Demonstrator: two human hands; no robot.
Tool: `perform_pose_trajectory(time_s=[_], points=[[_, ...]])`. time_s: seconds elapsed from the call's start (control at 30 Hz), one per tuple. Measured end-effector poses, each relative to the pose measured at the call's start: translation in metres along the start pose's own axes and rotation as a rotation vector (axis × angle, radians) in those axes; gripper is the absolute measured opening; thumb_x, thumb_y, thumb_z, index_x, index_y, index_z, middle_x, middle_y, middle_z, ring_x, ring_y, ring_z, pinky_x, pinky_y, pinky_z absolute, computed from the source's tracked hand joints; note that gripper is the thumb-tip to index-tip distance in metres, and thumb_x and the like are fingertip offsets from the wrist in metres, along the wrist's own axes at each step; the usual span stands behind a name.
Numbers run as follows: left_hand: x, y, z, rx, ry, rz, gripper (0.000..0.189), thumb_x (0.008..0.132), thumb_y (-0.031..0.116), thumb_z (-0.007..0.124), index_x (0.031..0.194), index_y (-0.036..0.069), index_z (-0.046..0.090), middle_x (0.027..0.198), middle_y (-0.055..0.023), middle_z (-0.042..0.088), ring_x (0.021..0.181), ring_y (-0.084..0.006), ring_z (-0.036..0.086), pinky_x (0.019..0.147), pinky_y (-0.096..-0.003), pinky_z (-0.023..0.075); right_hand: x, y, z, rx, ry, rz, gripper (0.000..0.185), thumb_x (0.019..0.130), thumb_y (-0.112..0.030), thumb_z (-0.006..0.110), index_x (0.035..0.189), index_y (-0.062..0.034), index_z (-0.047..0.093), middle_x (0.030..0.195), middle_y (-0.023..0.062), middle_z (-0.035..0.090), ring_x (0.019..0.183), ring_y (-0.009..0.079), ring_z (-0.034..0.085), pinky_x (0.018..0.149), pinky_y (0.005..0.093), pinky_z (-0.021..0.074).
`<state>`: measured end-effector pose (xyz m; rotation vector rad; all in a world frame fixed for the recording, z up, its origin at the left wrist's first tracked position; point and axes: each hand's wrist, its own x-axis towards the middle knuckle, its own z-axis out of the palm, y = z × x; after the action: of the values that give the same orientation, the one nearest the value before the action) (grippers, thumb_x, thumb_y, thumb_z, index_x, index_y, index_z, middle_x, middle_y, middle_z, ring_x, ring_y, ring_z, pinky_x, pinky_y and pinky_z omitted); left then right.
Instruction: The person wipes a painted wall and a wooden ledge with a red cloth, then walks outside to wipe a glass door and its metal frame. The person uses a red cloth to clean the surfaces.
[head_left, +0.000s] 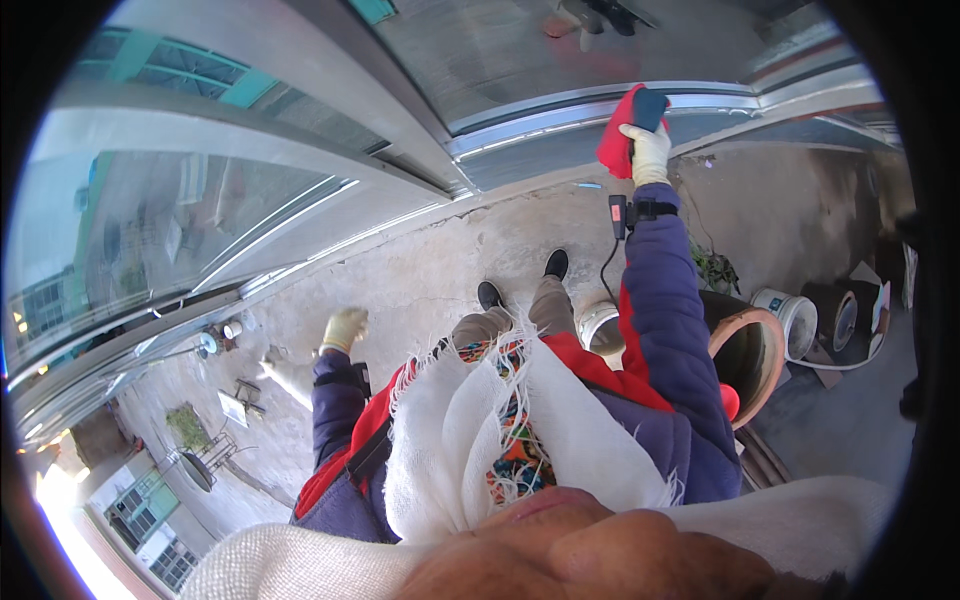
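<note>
My right hand (649, 150), in a pale glove, grips a folded red and dark cloth (616, 142). The cloth lies at the metal lower frame (547, 129) of a glass window (480, 67); whether it presses on the glass or the rail is hard to tell. My left hand (346, 328), also gloved, hangs out to the left, away from the window. Its fingers look bent and blurred, and no object shows in it. A strap with a small dark device (618, 216) and a cable is on my right wrist.
A white bucket (598, 327) stands near my right leg. Further right are a large clay pot (750, 360), another white bucket (795, 322) and a leafy plant (712, 266). An angled glass panel (172, 217) runs along the left. A white animal (289, 379) is behind my left hand.
</note>
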<state>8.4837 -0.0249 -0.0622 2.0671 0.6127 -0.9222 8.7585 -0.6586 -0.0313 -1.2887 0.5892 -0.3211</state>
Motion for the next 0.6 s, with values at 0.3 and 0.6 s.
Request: perform_pose_trajectory(time_s=[0.3,0.6], points=[[-0.031,-0.205,0.087,-0.628,-0.032,-0.634,0.038,0.093,0.035,0.06,0.107,0.001,0.067,0.094,-0.0157,0.072,0.078,-0.0273,0.071,0.067,-0.0396,0.0563,-0.149,0.098,0.152,-0.801,-0.443,-0.433,0.048,0.077,-0.014,0.066,0.124,-0.0074,0.059,0.097,0.0259,0.067,0.094,0.0462,0.064,0.08,0.0488,0.0507],[-0.015,-0.184,0.115,0.355,0.049,0.122,0.03,0.096,0.033,0.049,0.093,0.011,0.069,0.085,-0.0159,0.07,0.083,-0.0371,0.067,0.071,-0.0498,0.051,-0.144,0.057,0.164,-1.361,-0.707,-0.814,0.045,0.081,-0.009,0.059,0.126,-0.0087,0.06,0.113,0.0106,0.068,0.09,0.0345,0.068,0.073,0.0477,0.0538]])
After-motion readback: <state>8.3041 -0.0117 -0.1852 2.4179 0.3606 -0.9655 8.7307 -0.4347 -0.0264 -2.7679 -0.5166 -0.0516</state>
